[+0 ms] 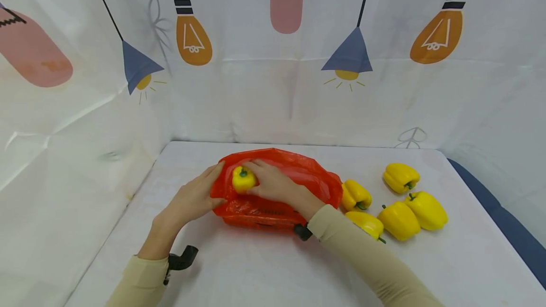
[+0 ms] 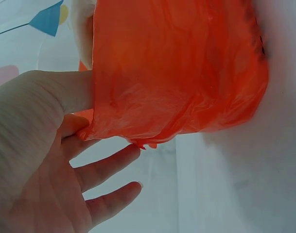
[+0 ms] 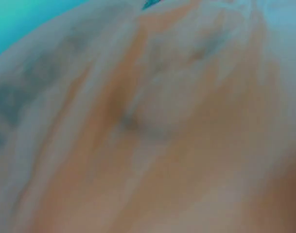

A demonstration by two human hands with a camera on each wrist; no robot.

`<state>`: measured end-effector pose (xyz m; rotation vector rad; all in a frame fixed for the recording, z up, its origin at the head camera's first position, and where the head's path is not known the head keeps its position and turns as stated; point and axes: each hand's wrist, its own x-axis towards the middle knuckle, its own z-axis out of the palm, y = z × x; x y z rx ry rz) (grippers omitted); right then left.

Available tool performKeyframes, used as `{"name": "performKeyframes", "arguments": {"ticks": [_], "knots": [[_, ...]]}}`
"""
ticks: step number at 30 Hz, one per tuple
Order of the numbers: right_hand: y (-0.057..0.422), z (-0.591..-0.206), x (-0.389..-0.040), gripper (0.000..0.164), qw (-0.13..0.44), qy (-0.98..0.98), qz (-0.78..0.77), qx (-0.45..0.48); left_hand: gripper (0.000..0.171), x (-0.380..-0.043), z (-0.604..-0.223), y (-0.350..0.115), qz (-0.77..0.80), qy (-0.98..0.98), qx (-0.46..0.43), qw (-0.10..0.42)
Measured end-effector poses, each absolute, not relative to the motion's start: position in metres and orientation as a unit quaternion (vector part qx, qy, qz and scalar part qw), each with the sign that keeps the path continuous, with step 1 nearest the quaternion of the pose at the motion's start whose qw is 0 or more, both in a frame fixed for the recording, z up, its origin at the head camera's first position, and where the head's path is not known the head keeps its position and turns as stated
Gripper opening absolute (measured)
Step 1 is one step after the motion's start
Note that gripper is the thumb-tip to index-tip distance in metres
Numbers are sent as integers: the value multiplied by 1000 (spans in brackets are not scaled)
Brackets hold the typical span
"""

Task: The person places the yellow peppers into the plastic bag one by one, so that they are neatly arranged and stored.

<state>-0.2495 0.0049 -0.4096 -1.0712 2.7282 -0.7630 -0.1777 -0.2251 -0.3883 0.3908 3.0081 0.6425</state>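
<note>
A red plastic bag (image 1: 313, 174) lies on the white table with its mouth spread wide. At its left end my left hand (image 1: 194, 198) holds the rim; in the left wrist view the thumb (image 2: 75, 90) goes behind the bag's edge while the other fingers (image 2: 109, 167) spread below it. My right hand (image 1: 275, 184) grips a yellow bell pepper (image 1: 243, 181) at the left part of the bag's mouth, thumb on the near side and fingers on the far side. The right wrist view is blurred, and the pepper cannot be made out there.
To the right of the bag lie several more yellow bell peppers (image 1: 401, 177), one (image 1: 355, 194) close against the bag's right end. Another pepper (image 1: 366, 224) is partly hidden by my right sleeve (image 1: 362, 250). Behind the table (image 1: 239, 269) hangs a white cloth (image 1: 256, 103) with printed lamps.
</note>
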Motion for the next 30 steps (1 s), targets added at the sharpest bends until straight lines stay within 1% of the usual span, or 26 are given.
{"name": "performKeyframes", "arguments": {"ticks": [13,21,25,30], "knots": [[-6,-413,-257,69,70,907,-260,-323,94,-179,-391,-223,208,970,127,22],[-8,-421,-262,67,64,912,-267,-304,94,-179,-392,-223,205,970,127,22],[-8,-424,-264,64,61,913,-278,-293,94,-180,-392,-223,201,971,129,20],[-10,-424,-265,65,59,916,-279,-281,94,-180,-391,-223,195,972,132,16]]}}
